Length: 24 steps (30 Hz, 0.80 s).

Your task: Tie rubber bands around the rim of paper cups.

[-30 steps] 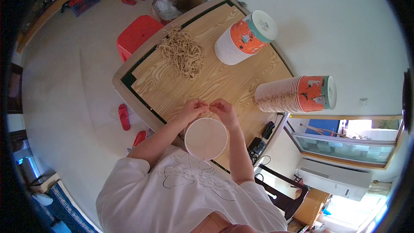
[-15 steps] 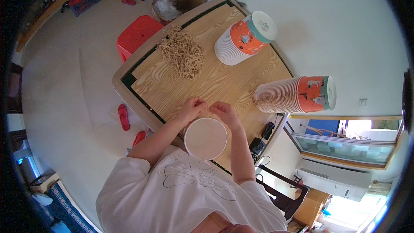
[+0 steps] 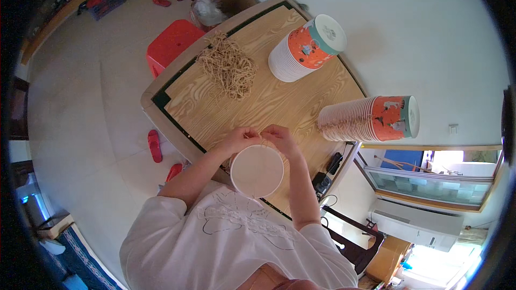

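Close to my body at the table's near edge is a white round paper tub, its pale circular end facing up. My left hand is at the far side of its rim, fingertips pinched together. Beside it my right hand is pinched too, the fingertips almost meeting the left ones. A thin strand of brown twine seems to run between the fingers, though it is hard to make out. A loose tangled heap of brown twine lies at the table's far left.
On the wooden table, a tall stack of nested paper tubs leans at the back. Another stack, with twine along its side, is at the right. Small black devices lie near the right edge. A red stool stands left.
My hands have drawn closer together and dropped slightly toward the tub's rim. The tub, the stacks and the twine heap look the same.
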Motion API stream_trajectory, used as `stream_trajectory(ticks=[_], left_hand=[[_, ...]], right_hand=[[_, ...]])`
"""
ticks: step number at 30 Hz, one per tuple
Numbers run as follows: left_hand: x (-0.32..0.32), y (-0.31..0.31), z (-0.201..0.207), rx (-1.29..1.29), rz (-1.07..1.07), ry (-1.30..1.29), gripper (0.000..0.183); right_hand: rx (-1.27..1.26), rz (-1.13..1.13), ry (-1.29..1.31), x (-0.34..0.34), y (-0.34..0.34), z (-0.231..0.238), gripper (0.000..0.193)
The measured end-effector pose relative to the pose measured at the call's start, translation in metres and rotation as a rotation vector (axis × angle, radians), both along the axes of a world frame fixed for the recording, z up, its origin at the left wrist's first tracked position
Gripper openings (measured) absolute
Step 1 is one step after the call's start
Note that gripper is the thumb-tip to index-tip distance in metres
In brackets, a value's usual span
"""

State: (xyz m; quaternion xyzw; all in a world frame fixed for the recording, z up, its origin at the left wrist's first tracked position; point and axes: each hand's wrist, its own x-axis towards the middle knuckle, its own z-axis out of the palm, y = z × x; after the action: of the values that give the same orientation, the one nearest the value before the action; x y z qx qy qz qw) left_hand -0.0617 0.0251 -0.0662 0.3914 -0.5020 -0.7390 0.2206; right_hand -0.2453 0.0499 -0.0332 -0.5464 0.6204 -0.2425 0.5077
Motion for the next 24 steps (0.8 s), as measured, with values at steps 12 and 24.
stream_trajectory(ticks=[12,24], left_hand=[[0.001,0.004,-0.001,0.273,0.101,0.153,0.012],[0.013,0.003,-0.007,0.301,0.004,0.133,0.020]], right_hand=[[-0.086,0.093,0.130,0.000,0.008,0.017,0.009],[-0.005,0.081,0.181,-0.012,0.011,0.003,0.010]])
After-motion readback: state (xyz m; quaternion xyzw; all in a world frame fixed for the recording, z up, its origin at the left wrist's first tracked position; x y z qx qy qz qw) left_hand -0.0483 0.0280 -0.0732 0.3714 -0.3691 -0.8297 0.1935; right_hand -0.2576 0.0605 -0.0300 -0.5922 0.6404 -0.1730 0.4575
